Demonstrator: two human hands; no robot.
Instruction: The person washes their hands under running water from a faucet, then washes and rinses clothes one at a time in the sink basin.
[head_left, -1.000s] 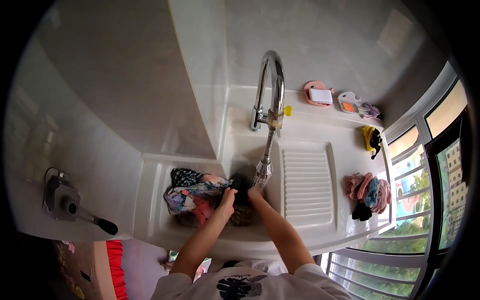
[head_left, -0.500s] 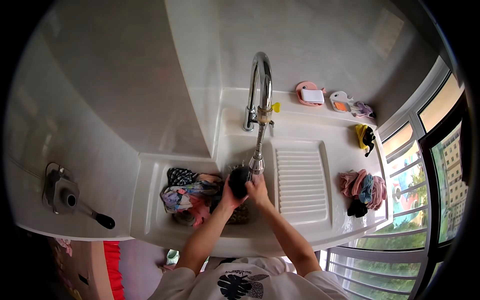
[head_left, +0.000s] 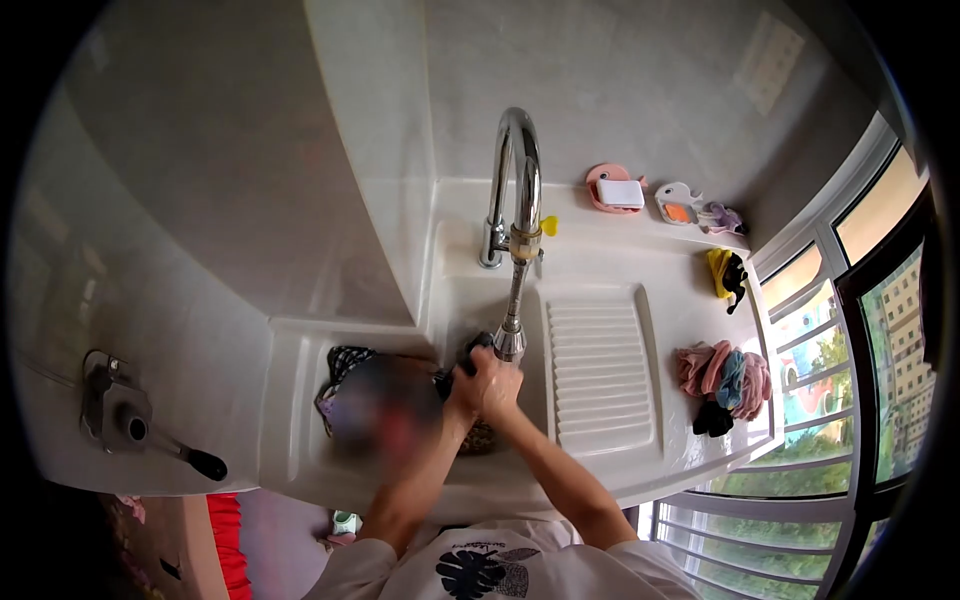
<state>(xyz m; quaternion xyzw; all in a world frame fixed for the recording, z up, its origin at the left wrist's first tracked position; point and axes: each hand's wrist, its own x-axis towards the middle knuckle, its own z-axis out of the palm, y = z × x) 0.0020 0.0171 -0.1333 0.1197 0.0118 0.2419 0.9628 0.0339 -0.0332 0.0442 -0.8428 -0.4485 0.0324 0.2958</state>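
Observation:
Both hands meet under the faucet (head_left: 522,190) in the sink basin. My left hand (head_left: 461,398) and my right hand (head_left: 493,384) are closed together around a black cloth (head_left: 478,345); only part of it shows above the fingers. The faucet's spray head (head_left: 511,343) hangs right against the right hand, which looks wet. Beside the left forearm lies a pile of clothes (head_left: 350,362), mostly blurred, with a black-and-white patterned piece at its back edge.
Right of the hands is a ribbed washboard (head_left: 603,370). Pink and blue wrung cloths (head_left: 735,378) with a black piece (head_left: 713,419) lie on the right ledge, near a yellow-and-black cloth (head_left: 725,275). Soap dishes (head_left: 614,190) stand along the back ledge.
The black cloth has gone from a rounded, spread shape to a small bunch. My right hand has moved left over it, and the hands are now pressed together.

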